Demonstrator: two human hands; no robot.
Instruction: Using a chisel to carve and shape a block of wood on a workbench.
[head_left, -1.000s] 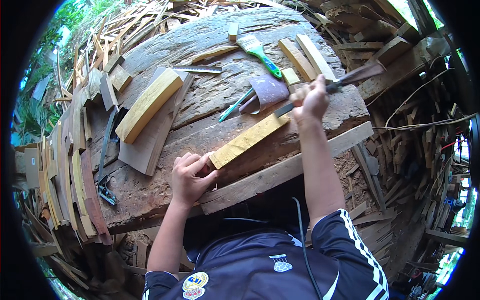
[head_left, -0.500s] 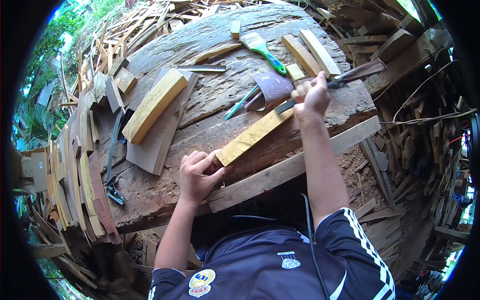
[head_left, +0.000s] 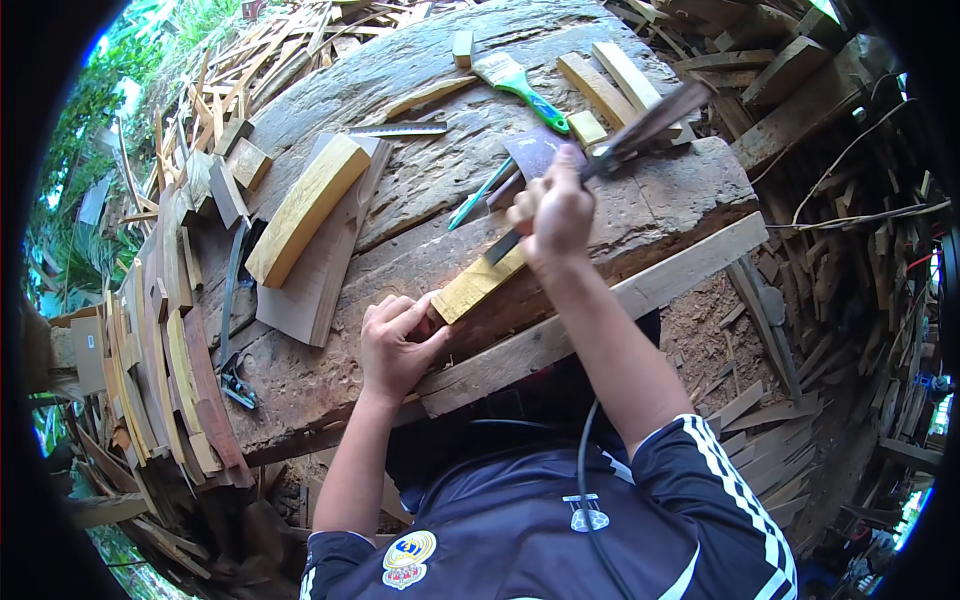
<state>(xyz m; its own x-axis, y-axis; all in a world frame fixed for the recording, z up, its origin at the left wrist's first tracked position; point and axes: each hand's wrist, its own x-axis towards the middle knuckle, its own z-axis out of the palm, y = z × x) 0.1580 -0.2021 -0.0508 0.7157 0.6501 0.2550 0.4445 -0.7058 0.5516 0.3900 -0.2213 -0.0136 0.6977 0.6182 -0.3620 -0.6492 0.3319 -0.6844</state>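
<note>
My left hand (head_left: 395, 345) is closed, thumb and fingers pinching the near left end of a yellow wooden block (head_left: 478, 287). The block lies slantwise along the front of the thick, weathered bench (head_left: 300, 385). Wrapped in my right hand (head_left: 560, 222) is a long, dark, file-like tool (head_left: 655, 125). Its narrow flat end rests on the block's top face, while its wider brownish end sticks out up and to the right. My right hand hides the block's far end. Close behind lie a purple-grey sheet of sandpaper (head_left: 537, 153) and a thin teal stick (head_left: 482, 195).
A paintbrush (head_left: 522, 92), a saw blade (head_left: 398, 130) and several cut blocks lie farther back. At left, a curved yellow block (head_left: 308, 212) rests on a brown board (head_left: 322, 290), near a metal plane-like tool (head_left: 237, 385). Wood strips (head_left: 165, 360) stand along the bench's left edge.
My right hand has slid the tool left and toward me along the block, nearer my left hand. My left hand keeps its hold on the block's end.
</note>
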